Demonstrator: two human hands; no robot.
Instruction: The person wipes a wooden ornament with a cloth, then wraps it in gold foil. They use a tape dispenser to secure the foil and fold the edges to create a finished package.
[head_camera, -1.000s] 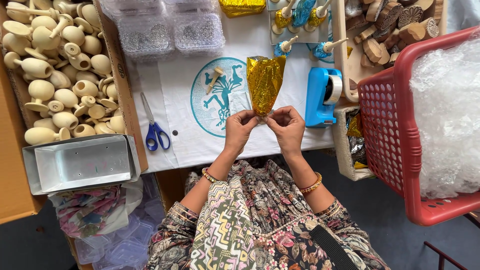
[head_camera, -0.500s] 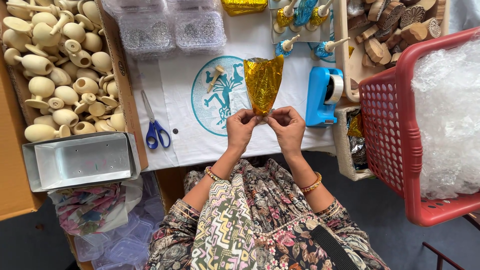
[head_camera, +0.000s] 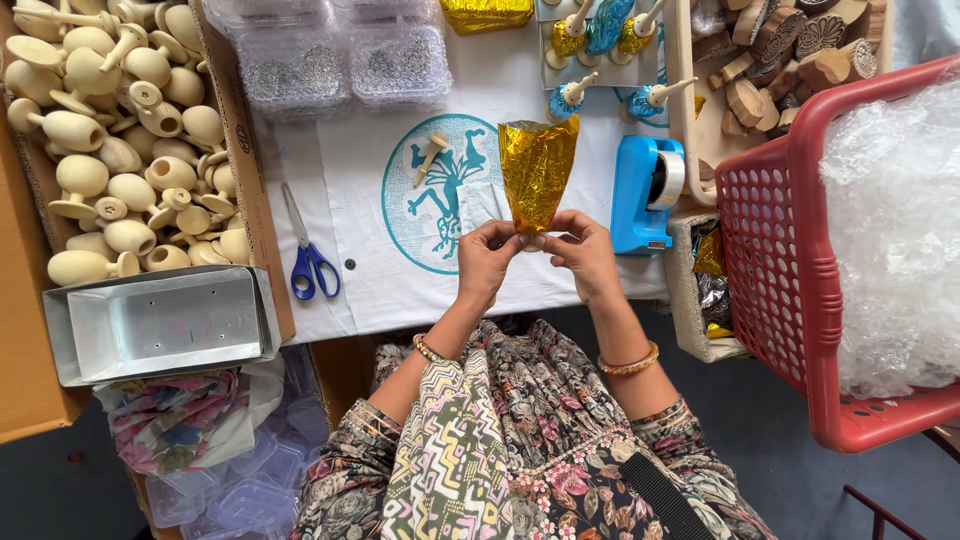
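- Two hands meet at frame centre: left hand (head_camera: 487, 255) & right hand (head_camera: 583, 250), both pinching the narrow bottom end of a gold foil wrap (head_camera: 537, 172). Fingertips clenched on foil, nothing else held.
- Foil wrap stands upright over the white cloth (head_camera: 370, 260), wide end at 12 o'clock, gathered neck at 6 o'clock between the two thumbs. Whatever's inside is hidden by the foil.
- Blue tape dispenser (head_camera: 645, 190) just beside right hand, approx 2 o'clock. Blue-handled scissors (head_camera: 308, 262) at 9 o'clock of left hand, well apart.
- Box of plain wooden pieces (head_camera: 120, 140) at 10 o'clock; empty metal tray (head_camera: 160, 322) at 8 o'clock.
- Finished foil-wrapped pieces w/ wooden stems (head_camera: 600, 35) at 12 o'clock. Red basket (head_camera: 780, 240) w/ bubble wrap at 3 o'clock.
- Judgement on doing it well: keep foil neck gathered tight, twist evenly w/ both thumbs so no gaps open up; don't crush the wide top. Thin foil prob tears if pulled hard, so gentle pressure. Tape is within easy reach of right hand if the neck needs fixing.
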